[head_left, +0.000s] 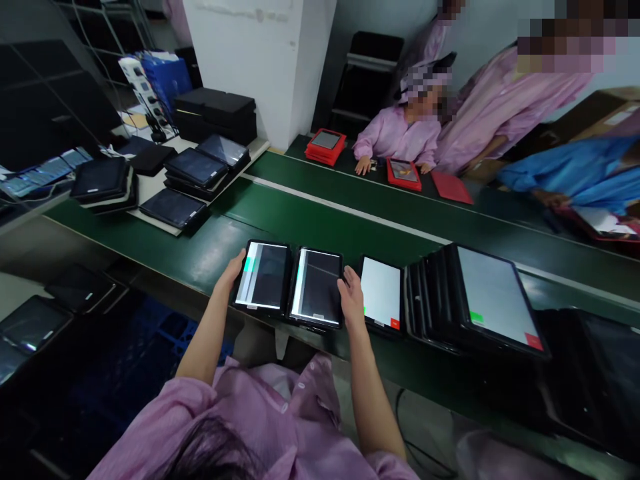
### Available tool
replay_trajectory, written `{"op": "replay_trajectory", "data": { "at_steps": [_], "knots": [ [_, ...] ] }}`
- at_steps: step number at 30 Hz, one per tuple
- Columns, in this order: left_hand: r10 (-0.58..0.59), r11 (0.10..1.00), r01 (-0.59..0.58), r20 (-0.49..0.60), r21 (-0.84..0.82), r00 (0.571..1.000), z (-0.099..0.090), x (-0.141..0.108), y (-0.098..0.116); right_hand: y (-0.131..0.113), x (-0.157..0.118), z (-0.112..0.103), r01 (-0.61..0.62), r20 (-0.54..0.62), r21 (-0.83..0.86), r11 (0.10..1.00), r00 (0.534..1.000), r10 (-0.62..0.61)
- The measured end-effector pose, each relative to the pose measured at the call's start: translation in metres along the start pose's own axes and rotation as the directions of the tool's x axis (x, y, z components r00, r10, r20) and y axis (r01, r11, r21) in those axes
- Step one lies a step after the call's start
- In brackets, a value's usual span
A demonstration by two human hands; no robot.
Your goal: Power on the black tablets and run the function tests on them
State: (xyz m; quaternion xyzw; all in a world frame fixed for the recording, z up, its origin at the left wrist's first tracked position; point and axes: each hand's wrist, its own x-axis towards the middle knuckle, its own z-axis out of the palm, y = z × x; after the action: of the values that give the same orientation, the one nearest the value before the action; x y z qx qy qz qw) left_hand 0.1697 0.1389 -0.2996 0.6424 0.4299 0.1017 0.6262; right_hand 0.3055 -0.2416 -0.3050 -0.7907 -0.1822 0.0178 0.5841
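Note:
Two black-framed tablets lie side by side at the near edge of the green bench: the left tablet [267, 277] and the middle tablet [320, 283]. Both screens are lit, with dark areas and white bands. My left hand [233, 270] rests along the outer edge of the left tablet, its fingers stretched out and partly hidden. At the right edge of the middle tablet is my right hand [353, 297], fingers extended upward and thumb toward the frame. Just right of it lies a white-screened tablet [381, 290] with green and red corner marks.
A leaning row of tablets [495, 293] stands to the right. Piled tablets [195, 167] and black boxes [215, 110] are at the left. Across the green bench [320, 220], co-workers in pink and blue handle tablets in red cases [403, 172]. A white pillar [250, 60] rises behind.

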Motion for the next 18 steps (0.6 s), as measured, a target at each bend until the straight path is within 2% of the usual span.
{"op": "replay_trajectory", "data": {
  "at_steps": [3, 9, 18],
  "knots": [
    [-0.134, 0.975, 0.148, 0.097, -0.164, 0.986, -0.002, -0.003, -0.004, 0.016, 0.022, 0.009, -0.017, 0.022, 0.046, 0.999, 1.0, 0.016],
    [-0.153, 0.939, 0.206, 0.204, -0.276, 0.967, -0.001, -0.003, 0.01, 0.032, 0.057, 0.013, -0.084, 0.051, 0.109, 0.99, 0.996, 0.079],
    [-0.081, 0.983, 0.096, 0.097, -0.157, 0.992, 0.007, 0.009, 0.011, 0.036, 0.072, 0.022, -0.111, -0.016, 0.104, 0.988, 0.993, 0.113]
  ]
}}
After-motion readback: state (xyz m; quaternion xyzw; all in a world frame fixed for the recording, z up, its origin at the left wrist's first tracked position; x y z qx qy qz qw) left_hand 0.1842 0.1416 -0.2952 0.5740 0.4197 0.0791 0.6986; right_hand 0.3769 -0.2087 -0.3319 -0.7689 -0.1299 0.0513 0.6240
